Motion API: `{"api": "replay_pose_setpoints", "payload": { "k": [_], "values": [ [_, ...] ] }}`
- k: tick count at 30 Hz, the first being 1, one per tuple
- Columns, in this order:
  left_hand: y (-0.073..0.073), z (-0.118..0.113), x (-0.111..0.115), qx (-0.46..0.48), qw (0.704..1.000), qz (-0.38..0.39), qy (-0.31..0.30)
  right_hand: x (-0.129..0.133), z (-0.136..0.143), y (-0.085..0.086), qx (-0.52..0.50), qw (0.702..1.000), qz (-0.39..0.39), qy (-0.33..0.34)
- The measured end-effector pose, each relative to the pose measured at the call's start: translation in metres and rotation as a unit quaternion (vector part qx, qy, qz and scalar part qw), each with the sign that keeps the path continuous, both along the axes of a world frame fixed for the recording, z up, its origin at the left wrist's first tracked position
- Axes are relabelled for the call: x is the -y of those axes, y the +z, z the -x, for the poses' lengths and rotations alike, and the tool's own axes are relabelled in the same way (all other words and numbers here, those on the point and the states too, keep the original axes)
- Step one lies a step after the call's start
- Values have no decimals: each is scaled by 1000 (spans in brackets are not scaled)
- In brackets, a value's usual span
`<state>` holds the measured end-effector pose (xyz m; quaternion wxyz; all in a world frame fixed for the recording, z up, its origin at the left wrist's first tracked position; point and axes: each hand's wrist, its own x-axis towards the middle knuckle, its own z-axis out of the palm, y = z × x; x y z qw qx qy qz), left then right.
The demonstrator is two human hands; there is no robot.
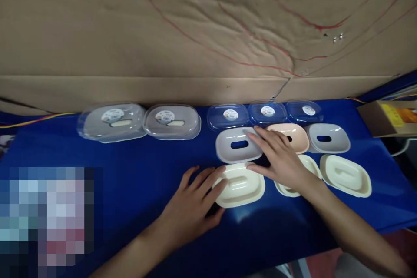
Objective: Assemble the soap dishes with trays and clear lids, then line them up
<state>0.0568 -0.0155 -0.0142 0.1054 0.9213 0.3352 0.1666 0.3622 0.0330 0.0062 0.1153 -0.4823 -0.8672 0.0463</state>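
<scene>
My left hand [197, 197] curls around the left end of a cream oval soap-dish base [241, 186], its index finger reaching over the rim and the thumb at the near edge. My right hand [282, 154] grips the right end of a grey soap-dish insert [224, 145] with a slot in its middle. Its fingers are at the far edge and its thumb at the near edge, close to the cream base's rim. The insert sits just behind the base. Behind the right hand are a peach insert [299, 139] and a partly hidden cream base [311, 165].
Another grey insert [340, 137] and cream base [345, 176] are at the right. Three clear labelled lids [216, 117] line the back. Two lidded soap dishes [97, 126] stand back left. A cardboard wall [130, 39] rises behind the blue table [146, 160]; an open carton [371, 117] is at right.
</scene>
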Motion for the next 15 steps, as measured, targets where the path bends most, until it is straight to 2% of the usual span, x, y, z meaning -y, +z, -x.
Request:
{"api": "replay_pose_setpoints", "payload": {
  "k": [5,10,15],
  "values": [
    [5,24,-14,12,997,65,-30,-1,5,-4,-18,999,6,-31],
    [1,28,-17,33,996,73,-41,-3,8,-6,-44,999,3,-22],
    [-3,29,-17,51,995,85,-32,-2,6,-1,-117,992,-43,-14]
  ]
}}
